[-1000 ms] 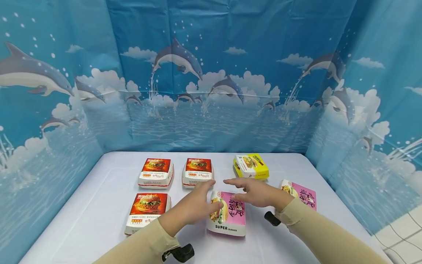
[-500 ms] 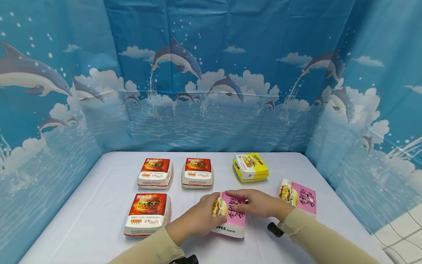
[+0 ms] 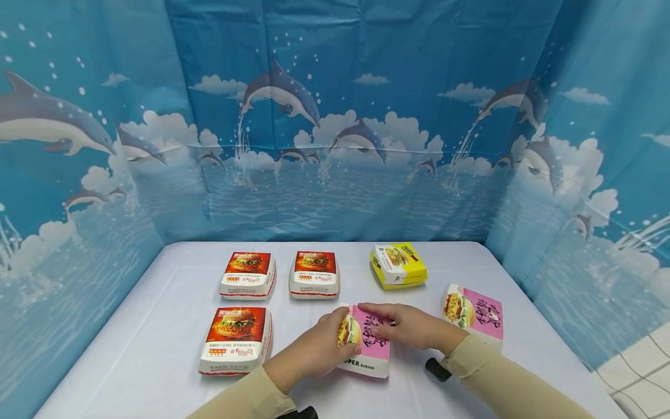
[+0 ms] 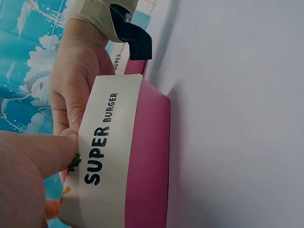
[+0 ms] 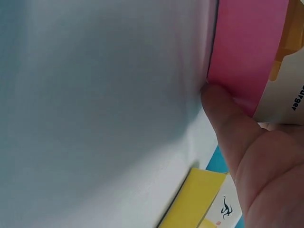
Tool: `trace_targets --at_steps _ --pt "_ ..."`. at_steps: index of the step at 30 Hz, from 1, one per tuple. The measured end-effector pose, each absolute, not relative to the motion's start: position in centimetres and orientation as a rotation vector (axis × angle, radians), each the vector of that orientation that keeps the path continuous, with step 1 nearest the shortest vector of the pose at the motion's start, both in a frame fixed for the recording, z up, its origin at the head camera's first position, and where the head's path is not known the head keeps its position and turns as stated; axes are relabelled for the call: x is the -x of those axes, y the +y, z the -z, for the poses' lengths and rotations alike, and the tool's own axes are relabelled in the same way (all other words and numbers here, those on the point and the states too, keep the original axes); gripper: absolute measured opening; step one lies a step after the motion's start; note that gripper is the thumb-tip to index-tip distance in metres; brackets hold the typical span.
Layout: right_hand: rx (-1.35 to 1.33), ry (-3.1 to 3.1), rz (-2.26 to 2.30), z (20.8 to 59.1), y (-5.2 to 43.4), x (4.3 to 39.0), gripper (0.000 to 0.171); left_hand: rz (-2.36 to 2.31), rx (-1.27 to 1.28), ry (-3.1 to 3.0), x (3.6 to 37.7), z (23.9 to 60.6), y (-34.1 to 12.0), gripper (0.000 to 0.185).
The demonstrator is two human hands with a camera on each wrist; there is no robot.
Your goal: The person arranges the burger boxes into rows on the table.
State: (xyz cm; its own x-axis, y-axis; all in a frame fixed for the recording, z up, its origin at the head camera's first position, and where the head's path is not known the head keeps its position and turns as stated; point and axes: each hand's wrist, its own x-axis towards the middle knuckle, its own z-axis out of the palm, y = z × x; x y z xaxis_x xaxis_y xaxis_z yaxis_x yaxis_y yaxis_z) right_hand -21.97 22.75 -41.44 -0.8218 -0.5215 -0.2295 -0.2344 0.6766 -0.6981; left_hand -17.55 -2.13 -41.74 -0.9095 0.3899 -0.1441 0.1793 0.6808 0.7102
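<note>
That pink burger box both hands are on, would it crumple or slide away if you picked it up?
The pink and white cardboard burger box looks thin-walled, so a hard squeeze would probably dent it. The left hand and right hand hold opposite sides, suggesting it is light. Its flat base on the smooth white tablecloth would likely slide, not roll.

White-clothed table (image 3: 157,349) before blue dolphin-print backdrop (image 3: 335,116), tiled floor (image 3: 638,372) at right
</note>
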Motion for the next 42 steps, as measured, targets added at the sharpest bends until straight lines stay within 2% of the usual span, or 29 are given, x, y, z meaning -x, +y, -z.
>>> trace_targets --at_steps 17,42 --pt "0.567 2.465 1.017 41.5 22.5 21.4 0.056 -1.133 -0.409 2.61 17.8 42.5 -2.4 0.086" --pt "0.649 2.536 1.026 40.2 16.9 21.2 0.055 -1.155 -0.362 2.71 17.0 40.0 -6.9 0.083"
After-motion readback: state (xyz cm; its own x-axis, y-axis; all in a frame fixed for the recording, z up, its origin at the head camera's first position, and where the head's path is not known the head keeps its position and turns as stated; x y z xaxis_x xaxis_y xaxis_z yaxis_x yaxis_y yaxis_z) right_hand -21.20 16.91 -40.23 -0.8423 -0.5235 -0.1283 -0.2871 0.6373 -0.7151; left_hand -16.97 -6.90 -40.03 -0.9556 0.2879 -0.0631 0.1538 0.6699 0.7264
